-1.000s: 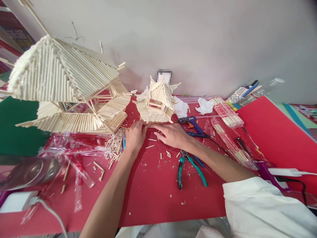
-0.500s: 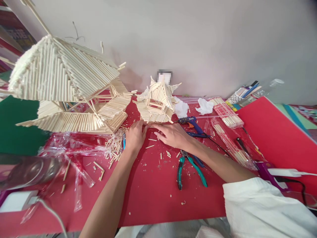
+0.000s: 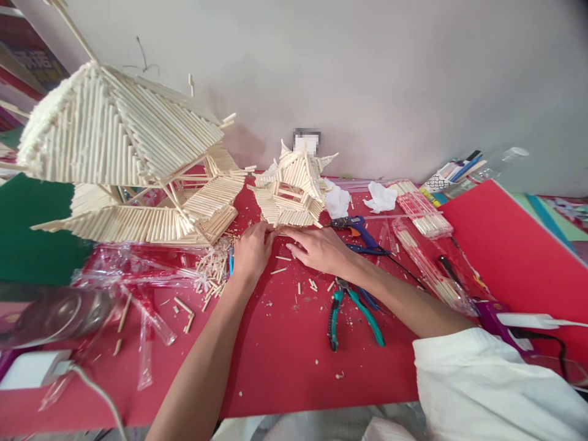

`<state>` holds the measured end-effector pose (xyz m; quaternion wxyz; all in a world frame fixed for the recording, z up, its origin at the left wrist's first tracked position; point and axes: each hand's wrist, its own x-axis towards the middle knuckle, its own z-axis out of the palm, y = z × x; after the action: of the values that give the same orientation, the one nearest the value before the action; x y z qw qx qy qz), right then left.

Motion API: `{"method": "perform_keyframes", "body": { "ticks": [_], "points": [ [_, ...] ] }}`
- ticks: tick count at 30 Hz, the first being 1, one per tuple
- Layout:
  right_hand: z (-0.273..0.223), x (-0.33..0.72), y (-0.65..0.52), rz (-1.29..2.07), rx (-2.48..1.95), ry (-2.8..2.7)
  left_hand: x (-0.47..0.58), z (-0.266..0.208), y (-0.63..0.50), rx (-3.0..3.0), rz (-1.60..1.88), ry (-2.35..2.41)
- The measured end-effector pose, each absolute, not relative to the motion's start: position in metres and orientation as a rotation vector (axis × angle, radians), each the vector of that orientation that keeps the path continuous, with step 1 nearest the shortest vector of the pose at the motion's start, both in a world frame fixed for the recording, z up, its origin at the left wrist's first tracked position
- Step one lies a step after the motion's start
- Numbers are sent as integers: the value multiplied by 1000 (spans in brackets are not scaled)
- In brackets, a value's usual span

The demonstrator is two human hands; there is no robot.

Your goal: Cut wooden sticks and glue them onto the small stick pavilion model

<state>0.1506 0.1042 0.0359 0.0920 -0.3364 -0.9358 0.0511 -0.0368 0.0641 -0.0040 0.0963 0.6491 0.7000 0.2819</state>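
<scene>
A small pavilion model [image 3: 294,190] built of pale wooden sticks stands near the wall, its layered roof corners pointing up. My left hand [image 3: 252,250] is at its front left edge, fingers curled together; whatever lies in the pinch is hidden. Against the front of the same model rests my right hand [image 3: 319,248], index finger stretched towards the left fingertips and thumb apart below it. Short cut stick pieces [image 3: 282,258] lie just under the hands. A larger stick-built pavilion [image 3: 128,153] stands to the left.
Green-handled pliers [image 3: 356,312] lie in front of my right forearm, with a blue glue gun [image 3: 361,229] beyond. Packs of sticks [image 3: 422,208] and a red board [image 3: 519,263] are at right. Stick scraps [image 3: 214,269] and plastic wrappers [image 3: 142,269] litter the left of the red table [image 3: 285,367].
Both hands stay at the front of the small pavilion with almost the same pose. The view has shifted very slightly; nothing else has visibly moved.
</scene>
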Motion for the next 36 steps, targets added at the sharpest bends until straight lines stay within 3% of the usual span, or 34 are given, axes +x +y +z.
{"method": "perform_keyframes", "body": {
  "ticks": [21, 36],
  "points": [
    [38, 150, 105, 129, -987, -2787, -36, -2, 63, 1920, 860, 2064],
    [29, 164, 103, -94, -867, -2732, -35, -1, 64, 1886, 842, 2072]
  ]
}}
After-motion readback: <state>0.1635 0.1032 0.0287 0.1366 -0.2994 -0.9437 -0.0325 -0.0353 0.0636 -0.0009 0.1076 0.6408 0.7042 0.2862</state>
